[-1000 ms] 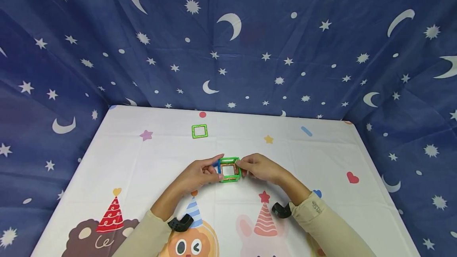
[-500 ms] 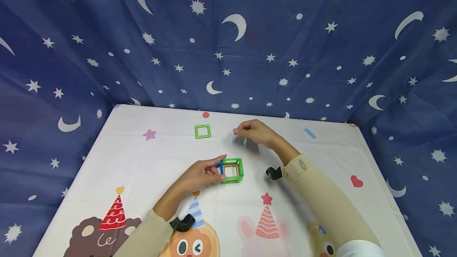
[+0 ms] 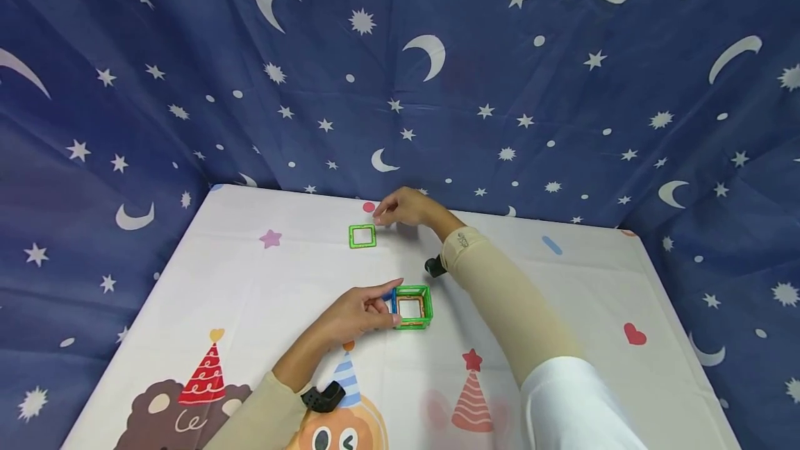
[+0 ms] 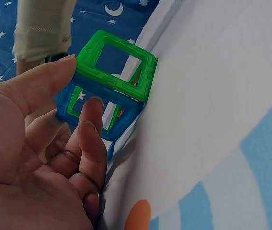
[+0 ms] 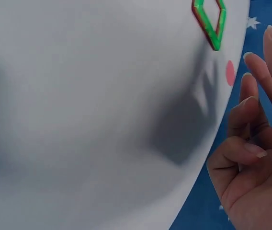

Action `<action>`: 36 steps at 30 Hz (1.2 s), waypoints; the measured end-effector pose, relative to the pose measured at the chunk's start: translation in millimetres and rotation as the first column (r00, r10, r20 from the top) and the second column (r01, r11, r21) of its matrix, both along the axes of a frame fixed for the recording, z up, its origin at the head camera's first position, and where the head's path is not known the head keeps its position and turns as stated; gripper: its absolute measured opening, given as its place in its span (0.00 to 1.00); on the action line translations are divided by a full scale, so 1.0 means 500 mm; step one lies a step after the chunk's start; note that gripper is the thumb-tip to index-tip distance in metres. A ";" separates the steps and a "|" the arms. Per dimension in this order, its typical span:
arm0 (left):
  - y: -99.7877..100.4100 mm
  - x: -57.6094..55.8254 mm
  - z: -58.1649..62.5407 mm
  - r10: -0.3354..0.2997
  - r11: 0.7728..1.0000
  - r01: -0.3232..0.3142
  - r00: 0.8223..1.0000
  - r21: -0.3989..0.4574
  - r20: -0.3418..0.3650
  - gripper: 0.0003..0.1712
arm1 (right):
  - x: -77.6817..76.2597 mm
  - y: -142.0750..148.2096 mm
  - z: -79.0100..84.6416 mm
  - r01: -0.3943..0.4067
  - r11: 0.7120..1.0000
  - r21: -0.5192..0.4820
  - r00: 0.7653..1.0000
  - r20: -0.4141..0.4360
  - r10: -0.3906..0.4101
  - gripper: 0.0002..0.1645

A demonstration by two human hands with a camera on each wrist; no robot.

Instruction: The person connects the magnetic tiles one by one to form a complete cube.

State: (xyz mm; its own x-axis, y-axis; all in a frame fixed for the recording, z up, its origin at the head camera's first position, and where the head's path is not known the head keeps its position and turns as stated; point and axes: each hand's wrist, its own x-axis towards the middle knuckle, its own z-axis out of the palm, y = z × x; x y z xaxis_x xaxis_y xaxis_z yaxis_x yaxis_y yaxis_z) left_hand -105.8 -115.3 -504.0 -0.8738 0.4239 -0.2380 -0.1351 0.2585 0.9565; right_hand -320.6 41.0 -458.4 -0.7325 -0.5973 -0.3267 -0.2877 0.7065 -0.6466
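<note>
A small open box of square magnetic tiles (image 3: 428,307), in green, blue and orange, stands on the cloth in front of me. My left hand (image 3: 353,314) grips its left side, thumb and forefinger at opposite edges. In the left wrist view, the fingers of that hand lie against a blue tile (image 4: 64,106), beside a green tile (image 4: 148,79). A loose green magnetic tile (image 3: 362,246) lies flat toward the back. My right hand (image 3: 409,207) hovers just right of this tile, apart from it. In the right wrist view, the right hand (image 5: 255,163) holds nothing, its fingers partly bent.
A white tablecloth (image 3: 300,269) with printed party animals, stars and hearts covers the table. A dark blue curtain (image 3: 312,54) with moons and stars rises behind the back edge and along both sides. Each wrist wears a black camera (image 3: 323,396).
My right hand has let go of the tile box and moved back and left to beside the loose green tile. My left hand keeps its grip on the box.
</note>
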 end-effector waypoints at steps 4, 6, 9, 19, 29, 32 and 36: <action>0.004 0.000 0.001 -0.013 1.000 0.014 1.000 0.014 -0.005 0.41 | -0.005 -0.027 -0.009 -0.001 0.998 0.058 1.000 -0.019 0.003 0.14; 0.006 0.000 0.002 -0.020 1.000 0.020 1.000 0.021 -0.002 0.41 | -0.004 -0.035 -0.016 0.001 0.998 0.070 1.000 -0.018 0.001 0.14; 0.010 0.000 0.002 -0.026 0.999 0.026 1.000 0.026 -0.002 0.40 | -0.002 -0.041 -0.028 0.030 0.997 0.078 0.999 -0.023 -0.028 0.13; 0.021 0.001 0.002 -0.031 0.999 0.031 1.000 0.031 -0.001 0.40 | 0.004 -0.041 -0.046 0.039 0.985 0.170 0.994 -0.110 -0.020 0.12; 0.014 0.001 -0.006 -0.019 1.000 0.019 1.000 0.010 -0.006 0.41 | 0.024 0.015 0.008 -0.146 0.984 0.099 0.984 -0.084 0.154 0.14; 0.011 0.001 -0.004 -0.014 1.000 0.014 1.000 0.007 -0.002 0.41 | 0.037 0.048 0.029 -0.170 0.985 0.038 0.982 -0.081 0.172 0.16; 0.003 -0.002 0.000 0.000 1.000 0.000 1.000 -0.009 0.000 0.41 | 0.062 0.089 0.052 -0.155 0.988 -0.023 0.987 -0.053 0.154 0.17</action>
